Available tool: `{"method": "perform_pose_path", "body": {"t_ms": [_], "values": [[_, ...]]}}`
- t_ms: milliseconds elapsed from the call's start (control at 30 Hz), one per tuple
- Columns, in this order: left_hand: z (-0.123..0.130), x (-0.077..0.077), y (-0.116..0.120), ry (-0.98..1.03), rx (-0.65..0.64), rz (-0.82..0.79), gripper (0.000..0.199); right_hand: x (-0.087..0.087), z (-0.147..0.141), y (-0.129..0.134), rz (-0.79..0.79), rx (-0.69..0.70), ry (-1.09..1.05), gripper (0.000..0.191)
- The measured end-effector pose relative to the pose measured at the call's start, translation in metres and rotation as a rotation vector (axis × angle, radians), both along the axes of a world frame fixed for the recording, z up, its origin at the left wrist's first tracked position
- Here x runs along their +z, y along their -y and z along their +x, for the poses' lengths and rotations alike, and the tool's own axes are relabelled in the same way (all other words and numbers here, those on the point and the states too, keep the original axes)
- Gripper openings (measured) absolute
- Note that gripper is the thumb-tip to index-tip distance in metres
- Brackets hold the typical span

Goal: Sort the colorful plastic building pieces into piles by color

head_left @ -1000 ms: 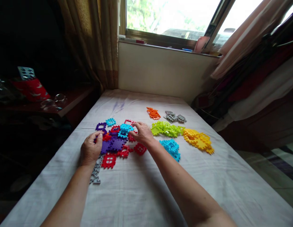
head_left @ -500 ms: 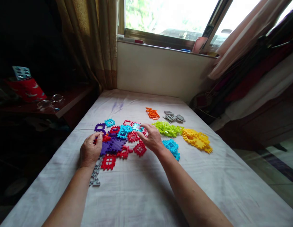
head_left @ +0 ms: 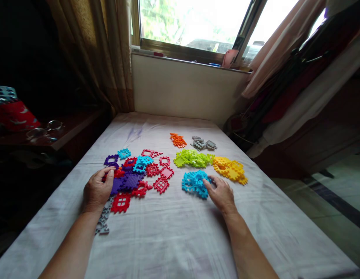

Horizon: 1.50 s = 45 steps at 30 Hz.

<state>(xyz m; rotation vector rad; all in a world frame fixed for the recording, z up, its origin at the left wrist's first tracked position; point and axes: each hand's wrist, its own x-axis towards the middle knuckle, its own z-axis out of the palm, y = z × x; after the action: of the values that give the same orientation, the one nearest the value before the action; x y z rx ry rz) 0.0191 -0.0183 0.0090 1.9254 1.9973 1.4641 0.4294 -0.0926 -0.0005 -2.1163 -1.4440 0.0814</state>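
Note:
At the left of the bed-like surface, my left hand (head_left: 97, 190) is curled in, thumb near fingers, against the edge of a mixed heap. Red shows beside its fingertips; what they hold, if anything, is hidden. Purple interlocking tiles (head_left: 129, 181), blue tiles (head_left: 142, 163) and a red window tile (head_left: 121, 202) make up much of this heap. A grey toothed piece (head_left: 103, 221) lies under my left wrist. My right hand (head_left: 221, 193) is at the right edge of a pile of blue tiles (head_left: 196, 183), thumb and fingers apart, fingertips touching the pile.
Beyond lie separate piles of green tiles (head_left: 193, 158), yellow tiles (head_left: 231, 169), orange tiles (head_left: 177, 140) and grey tiles (head_left: 199, 143). Glasses (head_left: 46, 131) and a red container (head_left: 15, 115) stand on a side table at left. Clothes (head_left: 296, 93) hang at right.
My right hand has moved right from a light-blue tile in the mixed heap to the blue pile, and that tile has left its spot. My left hand stays at the heap. The view has shifted.

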Motion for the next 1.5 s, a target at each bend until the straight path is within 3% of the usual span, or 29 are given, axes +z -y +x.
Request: {"method": "perform_pose_path", "body": {"t_ms": [200, 333, 400, 533, 700, 833, 933, 1000, 1100, 1233, 1333, 1500], "values": [[0.002, 0.001, 0.0, 0.024, -0.004, -0.023, 0.03, 0.022, -0.026, -0.021, 0.144, 0.089, 0.081, 0.035], [0.003, 0.001, -0.001, 0.039, -0.005, -0.031, 0.031, 0.043, -0.085, -0.057, 0.108, 0.406, 0.119, 0.027], [0.003, 0.001, -0.001, 0.037, -0.008, -0.029, 0.031, 0.05, -0.122, -0.076, 0.052, 0.495, 0.119, 0.028], [0.003, 0.0, -0.001, 0.028, -0.021, -0.024, 0.031, 0.054, -0.179, -0.107, -0.112, 0.513, 0.159, 0.042], [0.003, -0.001, -0.002, 0.027, -0.028, -0.013, 0.031, 0.048, -0.202, -0.119, -0.25, 0.489, 0.206, 0.037], [0.003, 0.0, -0.002, 0.031, -0.032, -0.019, 0.029, 0.046, -0.192, -0.104, -0.087, 0.492, 0.138, 0.039], [0.004, 0.001, -0.001, 0.028, -0.032, -0.021, 0.029, 0.045, -0.164, -0.082, 0.04, 0.484, 0.063, 0.041], [0.004, 0.001, -0.001, 0.021, -0.031, -0.024, 0.029, 0.041, -0.131, -0.063, 0.114, 0.436, 0.036, 0.037], [0.004, 0.001, -0.002, 0.009, -0.038, -0.028, 0.029, 0.03, -0.069, -0.032, 0.222, 0.248, 0.04, 0.039], [0.003, 0.001, -0.002, -0.007, -0.046, -0.027, 0.027, 0.006, -0.003, 0.008, 0.23, 0.018, 0.026, 0.046], [0.003, 0.0, -0.002, -0.015, -0.033, -0.029, 0.027, -0.009, 0.01, 0.024, 0.163, -0.04, 0.012, 0.049], [0.003, 0.0, -0.002, -0.017, -0.03, -0.027, 0.026, -0.015, -0.006, 0.024, 0.048, -0.035, 0.078, 0.049]]}}
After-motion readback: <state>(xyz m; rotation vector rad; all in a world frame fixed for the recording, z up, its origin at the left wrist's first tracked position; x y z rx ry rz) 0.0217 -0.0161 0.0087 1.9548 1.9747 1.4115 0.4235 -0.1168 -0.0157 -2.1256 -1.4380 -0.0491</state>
